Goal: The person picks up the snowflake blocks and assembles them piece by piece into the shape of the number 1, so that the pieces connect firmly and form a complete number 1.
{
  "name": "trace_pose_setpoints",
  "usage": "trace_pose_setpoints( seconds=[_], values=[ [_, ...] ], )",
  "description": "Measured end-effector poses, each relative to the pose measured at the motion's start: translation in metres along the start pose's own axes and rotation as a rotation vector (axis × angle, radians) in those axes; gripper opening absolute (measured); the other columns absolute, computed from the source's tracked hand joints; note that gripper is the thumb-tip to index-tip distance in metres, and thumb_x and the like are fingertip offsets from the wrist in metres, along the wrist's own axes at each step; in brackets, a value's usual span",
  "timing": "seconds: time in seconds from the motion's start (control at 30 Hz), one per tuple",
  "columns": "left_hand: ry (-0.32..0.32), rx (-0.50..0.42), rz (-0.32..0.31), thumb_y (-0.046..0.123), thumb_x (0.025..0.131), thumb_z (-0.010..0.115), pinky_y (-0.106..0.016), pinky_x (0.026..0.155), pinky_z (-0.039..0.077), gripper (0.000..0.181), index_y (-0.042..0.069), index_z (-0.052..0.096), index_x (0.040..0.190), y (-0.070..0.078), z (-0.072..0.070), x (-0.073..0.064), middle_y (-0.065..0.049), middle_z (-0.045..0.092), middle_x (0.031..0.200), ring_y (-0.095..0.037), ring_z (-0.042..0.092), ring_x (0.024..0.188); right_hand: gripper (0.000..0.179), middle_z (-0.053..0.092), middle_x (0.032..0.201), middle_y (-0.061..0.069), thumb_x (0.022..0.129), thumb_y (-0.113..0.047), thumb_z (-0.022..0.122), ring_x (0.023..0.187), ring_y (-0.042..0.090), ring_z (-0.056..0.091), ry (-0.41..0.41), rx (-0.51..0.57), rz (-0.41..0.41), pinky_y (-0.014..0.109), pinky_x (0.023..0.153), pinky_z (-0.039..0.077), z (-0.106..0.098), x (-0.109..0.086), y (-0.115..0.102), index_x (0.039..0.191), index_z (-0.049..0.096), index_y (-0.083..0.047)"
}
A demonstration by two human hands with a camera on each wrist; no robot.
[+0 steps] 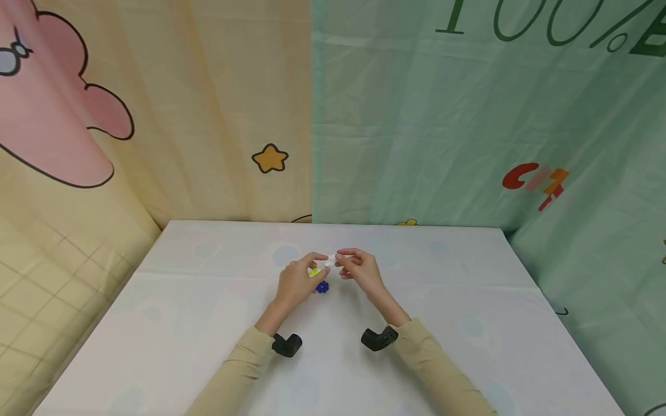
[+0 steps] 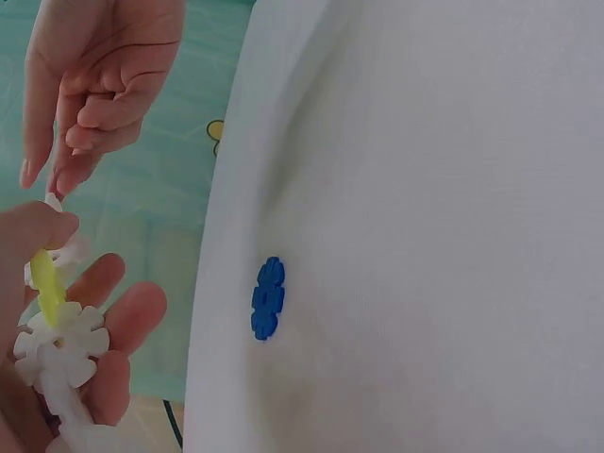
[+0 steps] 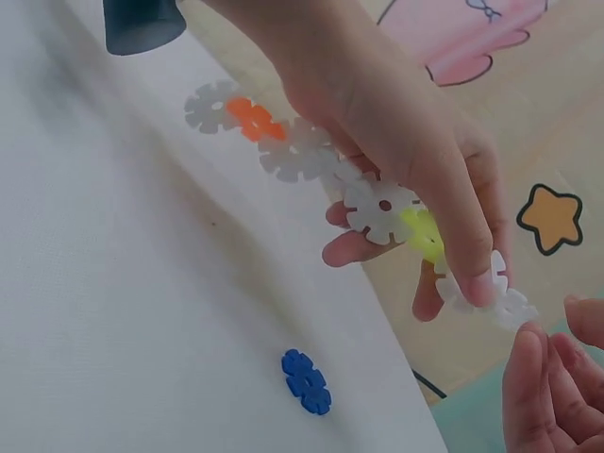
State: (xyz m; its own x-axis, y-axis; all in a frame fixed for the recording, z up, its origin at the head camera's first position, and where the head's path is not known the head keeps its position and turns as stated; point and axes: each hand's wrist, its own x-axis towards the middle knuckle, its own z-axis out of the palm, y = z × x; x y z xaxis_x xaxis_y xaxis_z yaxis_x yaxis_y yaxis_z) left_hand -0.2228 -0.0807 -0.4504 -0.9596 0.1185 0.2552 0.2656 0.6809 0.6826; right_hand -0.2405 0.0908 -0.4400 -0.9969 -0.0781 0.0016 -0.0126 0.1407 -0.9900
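My left hand [image 1: 298,281] grips a chain of joined flower-shaped plastic discs. In the right wrist view the chain runs past its fingers: a white disc, an orange disc [image 3: 255,120], more white discs [image 3: 382,206], a yellow disc [image 3: 424,235] and a white disc under a fingertip. Beyond that, a small white disc [image 3: 514,309] is at the chain's end. My right hand [image 1: 363,271] pinches at this end disc with its fingertips; one finger stands apart from it. Below the hands, a blue flower disc [image 2: 268,298] lies on the table.
A white cloth covers the table [image 1: 458,358]; its far edge meets a yellow curtain [image 1: 224,115] and a green curtain [image 1: 416,127]. Black camera mounts, a left mount [image 1: 287,345] and a right mount [image 1: 379,338], jut inward from the wrists.
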Motion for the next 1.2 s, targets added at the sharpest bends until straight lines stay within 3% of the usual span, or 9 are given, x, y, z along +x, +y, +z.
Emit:
trace_pose_setpoints(
  seconds=[0.17, 0.37, 0.6, 0.8, 1.0, 1.2],
  values=[
    [0.022, -0.012, -0.025, 0.027, 0.090, 0.067, -0.025, 0.046, 0.040, 0.025, 0.018, 0.067, 0.113, -0.004, -0.005, -0.003, -0.014, 0.070, 0.099, -0.005, 0.051, 0.041, 0.030, 0.070, 0.093, 0.022, 0.095, -0.019, 0.060, 0.059, 0.006, 0.059, 0.025, -0.033, -0.030, 0.020, 0.059, 0.054, 0.001, 0.002, 0.007, 0.115, 0.063, 0.003],
    [0.038, -0.003, -0.054, 0.029, 0.091, 0.066, -0.024, 0.046, 0.039, 0.025, 0.018, 0.066, 0.113, -0.011, -0.009, -0.007, -0.016, 0.070, 0.099, -0.006, 0.051, 0.042, 0.023, 0.068, 0.090, 0.021, 0.089, -0.007, 0.064, 0.059, 0.010, 0.059, 0.006, -0.147, -0.028, 0.021, 0.056, 0.052, 0.006, 0.004, 0.021, 0.111, 0.066, 0.000],
    [0.039, 0.012, -0.063, 0.036, 0.092, 0.064, -0.025, 0.046, 0.039, 0.028, 0.019, 0.064, 0.114, -0.014, -0.013, -0.008, -0.016, 0.071, 0.100, -0.006, 0.051, 0.040, 0.030, 0.068, 0.093, 0.011, 0.085, -0.013, 0.071, 0.060, 0.010, 0.057, -0.144, -0.385, -0.004, 0.022, 0.053, 0.047, 0.012, 0.006, 0.034, 0.113, 0.066, -0.004],
    [0.036, 0.034, -0.028, 0.036, 0.093, 0.062, -0.025, 0.047, 0.039, 0.027, 0.020, 0.063, 0.115, -0.013, -0.014, -0.009, -0.017, 0.070, 0.100, -0.005, 0.052, 0.041, 0.031, 0.068, 0.090, 0.009, 0.083, -0.018, 0.074, 0.064, 0.010, 0.056, -0.220, -0.560, -0.079, 0.023, 0.057, 0.045, 0.016, 0.005, 0.036, 0.111, 0.069, -0.005],
    [0.038, 0.050, -0.006, 0.035, 0.096, 0.058, -0.025, 0.047, 0.039, 0.025, 0.020, 0.064, 0.116, -0.011, -0.013, -0.010, -0.004, 0.072, 0.086, -0.003, 0.051, 0.043, 0.028, 0.067, 0.086, 0.004, 0.081, -0.023, 0.076, 0.071, 0.011, 0.053, -0.219, -0.689, -0.138, 0.023, 0.061, 0.042, 0.021, 0.003, 0.036, 0.105, 0.073, -0.009],
    [0.026, 0.024, -0.022, 0.033, 0.097, 0.056, -0.025, 0.047, 0.039, 0.025, 0.020, 0.063, 0.117, -0.009, -0.014, -0.009, 0.003, 0.071, 0.079, -0.004, 0.051, 0.044, 0.022, 0.068, 0.086, 0.003, 0.078, -0.022, 0.080, 0.075, 0.012, 0.057, -0.206, -0.708, -0.132, 0.026, 0.065, 0.044, 0.022, 0.003, 0.035, 0.096, 0.072, -0.011]
  ],
)
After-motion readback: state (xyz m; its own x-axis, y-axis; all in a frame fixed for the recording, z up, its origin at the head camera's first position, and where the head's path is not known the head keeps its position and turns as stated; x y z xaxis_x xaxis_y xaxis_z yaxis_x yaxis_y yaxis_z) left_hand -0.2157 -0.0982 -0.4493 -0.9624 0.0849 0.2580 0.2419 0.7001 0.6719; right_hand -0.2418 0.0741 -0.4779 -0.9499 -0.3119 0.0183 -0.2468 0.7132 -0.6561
